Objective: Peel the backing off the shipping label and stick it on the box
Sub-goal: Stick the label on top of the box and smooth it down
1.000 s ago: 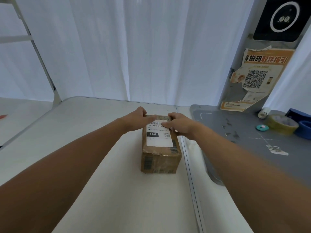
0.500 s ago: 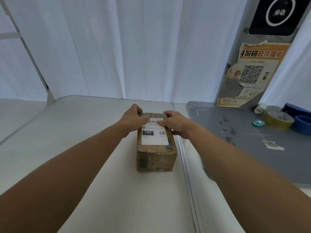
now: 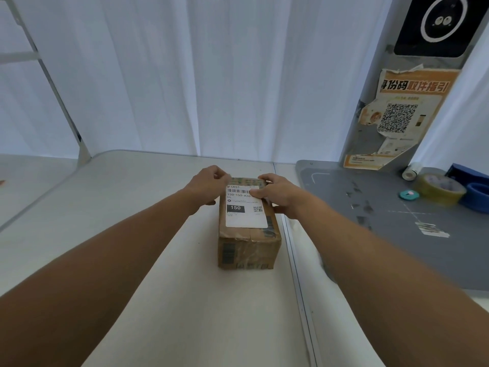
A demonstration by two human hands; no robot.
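Note:
A brown cardboard box (image 3: 248,247) lies on the white table (image 3: 132,207), with its long side pointing away from me. The white shipping label (image 3: 244,215), with a barcode and "150" on it, lies flat on the box's top. My left hand (image 3: 209,188) is at the box's far left corner, its curled fingers touching the label's far left edge. My right hand (image 3: 277,193) grips the far right side of the box, with the thumb pressed on the label beside the barcode. No backing sheet is in view.
To the right is a grey mat (image 3: 397,221) with a yellowish tape roll (image 3: 439,188), a blue tape dispenser (image 3: 473,190), a small teal disc (image 3: 408,194) and a small white roll (image 3: 410,172). Behind the mat a post carries an orange QR poster (image 3: 399,117). White curtains hang behind the table.
Both hands stay at the far end of the label on the box. Only my view has shifted a little.

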